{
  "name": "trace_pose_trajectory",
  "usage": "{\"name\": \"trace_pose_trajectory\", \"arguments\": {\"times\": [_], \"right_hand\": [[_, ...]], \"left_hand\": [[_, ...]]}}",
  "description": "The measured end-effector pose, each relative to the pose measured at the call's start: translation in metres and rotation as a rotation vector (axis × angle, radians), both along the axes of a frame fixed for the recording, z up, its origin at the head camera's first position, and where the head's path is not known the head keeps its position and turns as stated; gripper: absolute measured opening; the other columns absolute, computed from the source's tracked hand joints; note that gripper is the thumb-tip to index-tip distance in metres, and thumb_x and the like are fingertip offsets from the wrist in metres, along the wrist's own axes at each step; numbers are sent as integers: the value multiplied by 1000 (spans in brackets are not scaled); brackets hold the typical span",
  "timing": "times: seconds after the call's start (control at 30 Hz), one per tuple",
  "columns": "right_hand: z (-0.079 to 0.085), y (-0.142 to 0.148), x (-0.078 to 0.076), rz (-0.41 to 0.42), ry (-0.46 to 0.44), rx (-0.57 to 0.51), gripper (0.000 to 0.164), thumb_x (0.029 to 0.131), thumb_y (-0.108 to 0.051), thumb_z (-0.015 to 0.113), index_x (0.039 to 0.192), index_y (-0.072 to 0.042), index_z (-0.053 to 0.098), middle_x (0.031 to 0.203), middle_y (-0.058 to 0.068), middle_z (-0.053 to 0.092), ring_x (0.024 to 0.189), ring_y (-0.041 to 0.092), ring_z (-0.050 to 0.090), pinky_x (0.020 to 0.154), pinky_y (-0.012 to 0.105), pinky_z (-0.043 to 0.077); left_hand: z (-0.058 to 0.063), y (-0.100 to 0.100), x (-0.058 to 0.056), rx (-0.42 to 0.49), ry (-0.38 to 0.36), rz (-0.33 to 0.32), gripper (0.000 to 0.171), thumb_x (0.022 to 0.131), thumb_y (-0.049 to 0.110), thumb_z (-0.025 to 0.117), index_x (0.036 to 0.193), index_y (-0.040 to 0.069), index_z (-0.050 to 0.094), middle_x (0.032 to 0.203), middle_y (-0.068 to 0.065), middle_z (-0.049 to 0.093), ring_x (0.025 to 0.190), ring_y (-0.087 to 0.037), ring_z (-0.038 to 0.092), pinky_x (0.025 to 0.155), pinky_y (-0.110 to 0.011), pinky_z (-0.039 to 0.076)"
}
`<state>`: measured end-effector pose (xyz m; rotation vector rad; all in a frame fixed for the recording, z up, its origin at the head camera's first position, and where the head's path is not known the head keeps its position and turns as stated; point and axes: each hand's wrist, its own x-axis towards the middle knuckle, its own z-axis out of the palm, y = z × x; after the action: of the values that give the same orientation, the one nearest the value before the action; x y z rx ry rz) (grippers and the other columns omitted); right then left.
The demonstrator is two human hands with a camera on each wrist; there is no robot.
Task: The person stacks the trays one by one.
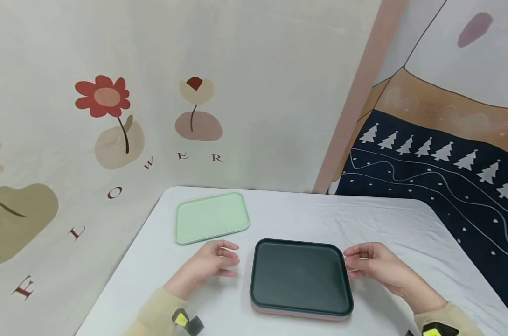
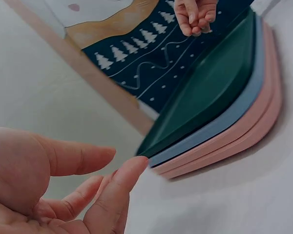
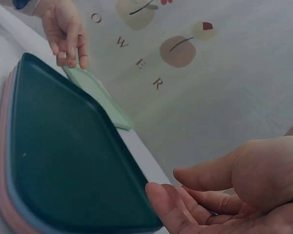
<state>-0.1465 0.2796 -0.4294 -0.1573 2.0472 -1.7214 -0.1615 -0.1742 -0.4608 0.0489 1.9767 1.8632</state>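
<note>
A dark green tray lies on top of a stack, with a blue tray and pink trays beneath it. My left hand hovers left of the stack, fingers relaxed and apart from it, holding nothing. On the other side, my right hand has its fingertips right at the stack's right edge. Its fingers are loosely bent with nothing between them. A light green tray lies alone behind my left hand, near the back left of the table.
The stack rests on a table under a white cloth. Behind stands a pale curtain with printed flowers and letters. A dark printed cloth with white trees hangs at the right.
</note>
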Motion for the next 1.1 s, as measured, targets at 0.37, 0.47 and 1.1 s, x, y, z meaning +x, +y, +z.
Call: {"name": "trace_pose_trajectory", "arguments": {"times": [0.37, 0.47, 1.1], "right_hand": [[26, -50, -31, 25, 43, 23, 45, 101, -8, 72, 132, 19, 53, 117, 26, 63, 104, 35, 69, 90, 40, 64], [29, -67, -43, 46, 56, 11, 43, 102, -7, 71, 132, 18, 54, 114, 25, 64, 105, 37, 69, 90, 41, 64], [12, -172, -119, 23, -9, 1, 28, 102, 2, 66, 127, 13, 61, 124, 32, 64, 113, 44, 68, 92, 43, 63]], "left_hand": [[22, -55, -19, -9, 71, 97, 48, 102, -2, 65, 143, -17, 45, 118, -22, 63, 109, -30, 66, 90, -44, 64], [26, -72, -26, -13, 74, 127, 51, 103, -1, 64, 146, -17, 42, 124, -24, 60, 110, -29, 65, 92, -42, 63], [8, -157, -57, -99, -39, 293, 63, 105, 0, 59, 156, -19, 26, 147, -40, 46, 122, -31, 63, 98, -42, 60]]}}
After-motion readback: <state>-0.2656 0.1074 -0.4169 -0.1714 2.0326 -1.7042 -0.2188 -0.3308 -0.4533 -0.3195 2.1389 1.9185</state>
